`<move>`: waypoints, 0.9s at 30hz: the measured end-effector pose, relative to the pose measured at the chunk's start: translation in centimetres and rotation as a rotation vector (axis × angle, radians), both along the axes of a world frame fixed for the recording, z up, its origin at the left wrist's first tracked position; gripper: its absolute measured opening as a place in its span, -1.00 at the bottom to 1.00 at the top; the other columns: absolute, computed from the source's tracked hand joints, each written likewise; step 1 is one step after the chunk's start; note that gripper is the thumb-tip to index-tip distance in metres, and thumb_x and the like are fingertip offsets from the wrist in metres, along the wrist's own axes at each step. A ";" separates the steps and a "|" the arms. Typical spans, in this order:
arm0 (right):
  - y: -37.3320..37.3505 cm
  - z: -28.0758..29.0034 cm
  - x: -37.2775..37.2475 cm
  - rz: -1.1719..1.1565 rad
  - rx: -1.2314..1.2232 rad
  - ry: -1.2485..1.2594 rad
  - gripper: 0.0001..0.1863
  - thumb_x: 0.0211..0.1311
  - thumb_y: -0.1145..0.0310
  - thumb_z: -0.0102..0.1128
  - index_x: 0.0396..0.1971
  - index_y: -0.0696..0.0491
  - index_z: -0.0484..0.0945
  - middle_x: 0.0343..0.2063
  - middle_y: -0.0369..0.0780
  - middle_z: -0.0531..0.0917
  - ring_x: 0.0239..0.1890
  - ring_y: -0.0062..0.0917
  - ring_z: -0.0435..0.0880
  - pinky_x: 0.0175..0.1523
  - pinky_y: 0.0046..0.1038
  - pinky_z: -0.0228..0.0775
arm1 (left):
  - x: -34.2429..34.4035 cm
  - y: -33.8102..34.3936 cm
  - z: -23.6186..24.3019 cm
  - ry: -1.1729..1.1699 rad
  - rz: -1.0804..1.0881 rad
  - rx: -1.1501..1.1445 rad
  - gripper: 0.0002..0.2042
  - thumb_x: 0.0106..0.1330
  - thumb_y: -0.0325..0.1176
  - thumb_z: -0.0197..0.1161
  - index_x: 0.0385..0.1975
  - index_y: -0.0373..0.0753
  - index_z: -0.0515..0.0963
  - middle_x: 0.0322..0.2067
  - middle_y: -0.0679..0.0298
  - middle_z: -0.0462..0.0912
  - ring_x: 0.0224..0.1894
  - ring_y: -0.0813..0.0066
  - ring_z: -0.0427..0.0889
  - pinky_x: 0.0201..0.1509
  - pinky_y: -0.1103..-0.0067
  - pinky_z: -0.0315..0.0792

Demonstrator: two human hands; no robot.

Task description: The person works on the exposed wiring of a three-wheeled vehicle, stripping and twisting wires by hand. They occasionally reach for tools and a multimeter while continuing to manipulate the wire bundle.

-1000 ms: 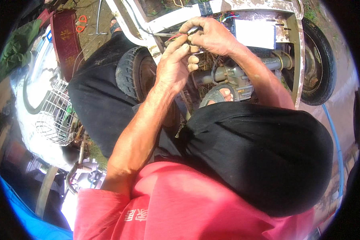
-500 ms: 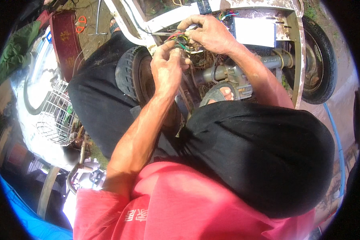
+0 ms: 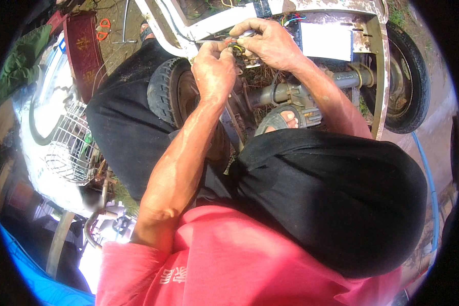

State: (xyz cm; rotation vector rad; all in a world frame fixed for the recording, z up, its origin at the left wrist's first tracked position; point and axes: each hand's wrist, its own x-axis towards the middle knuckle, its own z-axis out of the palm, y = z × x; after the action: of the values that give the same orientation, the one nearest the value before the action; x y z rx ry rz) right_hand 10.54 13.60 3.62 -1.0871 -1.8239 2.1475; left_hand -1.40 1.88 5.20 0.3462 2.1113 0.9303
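Note:
My left hand [image 3: 214, 71] and my right hand [image 3: 270, 46] meet at a small bundle of red, yellow and dark wires [image 3: 235, 48] beside the white metal frame [image 3: 217, 29], both with fingers closed on it. A small silvery piece [image 3: 247, 33], too small to name, shows between the right fingers. Just right of the hands, coloured wires [image 3: 293, 18] run by a white flat box [image 3: 325, 43]. Below lie a grey axle housing [image 3: 285, 94] and, at the left, a knobbly tyre [image 3: 160, 92]. The left fingertips are partly hidden.
My sandalled foot [image 3: 280, 121] rests by the axle. A second wheel [image 3: 408, 76] stands at right, above a blue hose [image 3: 428, 183]. At left are orange-handled scissors [image 3: 104, 28], a metal T-bar [image 3: 127, 35], a dark red panel [image 3: 84, 56] and a wire basket [image 3: 71, 148].
My left hand has moved up and left, its fingers drawn in closer on the wire bundle. The coloured wires, exposed half a second ago, are now more covered. My right hand has shifted slightly.

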 end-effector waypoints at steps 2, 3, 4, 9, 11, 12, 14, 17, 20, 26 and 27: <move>-0.3 -0.6 0.0 -0.030 0.008 -0.006 -0.73 0.38 0.34 0.25 0.00 0.09 0.68 -0.52 -0.36 0.65 -0.47 -0.77 0.55 -0.33 -0.60 0.40 | -0.1 -0.4 -0.7 -0.006 -0.004 0.041 -0.86 0.39 -0.44 0.29 -0.19 -0.40 0.63 -0.46 0.19 0.73 -0.53 0.55 0.66 -0.43 0.52 0.55; -0.5 -1.0 0.0 -0.050 0.017 -0.013 -0.73 0.38 0.33 0.26 0.01 0.09 0.67 -0.52 -0.36 0.66 -0.46 -0.78 0.55 -0.33 -0.60 0.42 | -0.2 -0.5 -0.7 -0.009 -0.025 0.049 -0.86 0.39 -0.44 0.29 -0.20 -0.40 0.63 -0.46 0.18 0.73 -0.53 0.56 0.65 -0.44 0.53 0.54; -0.5 -1.2 0.0 -0.070 0.026 -0.020 -0.72 0.38 0.33 0.26 0.01 0.08 0.67 -0.52 -0.36 0.67 -0.46 -0.78 0.56 -0.32 -0.60 0.43 | -0.3 -0.6 -0.7 -0.011 -0.045 0.057 -0.86 0.39 -0.44 0.29 -0.20 -0.40 0.63 -0.46 0.18 0.73 -0.54 0.57 0.64 -0.44 0.53 0.54; -1.0 -1.5 0.2 -0.122 0.093 -0.051 -0.73 0.33 0.35 0.29 -0.02 0.09 0.68 -0.44 -0.26 0.73 -0.41 -0.67 0.68 -0.26 -0.54 0.52 | -0.8 -0.8 -1.0 0.018 -0.088 0.058 -0.87 0.38 -0.42 0.32 -0.23 -0.36 0.65 -0.44 0.21 0.74 -0.44 0.54 0.65 -0.30 0.50 0.54; -1.3 -1.9 0.6 -0.164 0.196 -0.026 -0.72 0.30 0.35 0.31 -0.03 0.09 0.68 -0.34 -0.19 0.75 -0.38 -0.58 0.75 -0.23 -0.48 0.56 | -0.9 -0.9 -1.2 0.032 -0.108 0.043 -0.88 0.37 -0.42 0.33 -0.24 -0.35 0.65 -0.43 0.22 0.75 -0.40 0.53 0.65 -0.24 0.50 0.54; -1.5 -2.0 0.7 -0.195 0.289 0.007 -0.72 0.29 0.34 0.32 -0.04 0.08 0.68 -0.29 -0.18 0.74 -0.36 -0.55 0.76 -0.22 -0.47 0.57 | -1.0 -0.9 -0.7 0.032 -0.109 0.023 -0.88 0.36 -0.41 0.34 -0.24 -0.34 0.66 -0.43 0.22 0.75 -0.38 0.53 0.65 -0.22 0.49 0.54; -2.0 -1.5 0.9 -0.283 0.374 0.061 -0.71 0.24 0.31 0.38 -0.08 0.10 0.69 -0.12 -0.14 0.69 -0.29 -0.45 0.80 -0.18 -0.43 0.59 | -1.1 -0.9 -0.5 0.027 -0.110 0.002 -0.88 0.36 -0.41 0.35 -0.24 -0.33 0.66 -0.42 0.22 0.75 -0.36 0.53 0.65 -0.20 0.50 0.54; -3.2 -1.8 1.8 -0.463 0.371 0.031 -0.74 0.23 0.31 0.40 -0.11 0.08 0.71 -0.19 -0.17 0.72 -0.30 -0.47 0.80 -0.17 -0.42 0.59 | -1.2 -0.8 -0.5 0.006 -0.122 -0.007 -0.87 0.35 -0.40 0.36 -0.24 -0.33 0.67 -0.41 0.23 0.75 -0.37 0.55 0.65 -0.21 0.51 0.53; -5.0 -1.1 2.0 -0.341 0.211 -0.132 -0.65 0.19 0.13 0.43 -0.17 0.08 0.73 -0.27 -0.15 0.80 -0.28 -0.40 0.82 -0.14 -0.38 0.62 | -1.6 -0.7 0.0 -0.002 -0.152 -0.037 -0.87 0.35 -0.41 0.36 -0.22 -0.33 0.68 -0.41 0.24 0.75 -0.36 0.56 0.65 -0.21 0.52 0.53; -5.1 -0.2 0.0 -0.277 0.215 -0.289 -0.60 0.14 0.00 0.47 -0.21 0.03 0.75 -0.35 -0.16 0.82 -0.29 -0.33 0.82 -0.13 -0.32 0.62 | -2.2 -0.7 0.4 -0.007 -0.157 -0.040 -0.86 0.34 -0.42 0.37 -0.21 -0.34 0.68 -0.38 0.26 0.75 -0.35 0.57 0.64 -0.22 0.53 0.53; -5.0 -0.4 0.1 -0.274 0.258 -0.285 -0.60 0.16 0.04 0.48 -0.19 0.06 0.74 -0.36 -0.17 0.81 -0.33 -0.41 0.80 -0.16 -0.38 0.62 | -2.2 -0.5 0.4 -0.011 -0.161 -0.043 -0.86 0.34 -0.42 0.37 -0.22 -0.34 0.68 -0.37 0.26 0.75 -0.36 0.57 0.64 -0.23 0.53 0.53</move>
State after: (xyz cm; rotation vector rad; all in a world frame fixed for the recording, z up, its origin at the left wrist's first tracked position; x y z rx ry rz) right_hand 10.64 8.62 3.20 -1.5329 -1.8640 1.6224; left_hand -3.62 1.42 5.63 0.4795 2.0567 0.7900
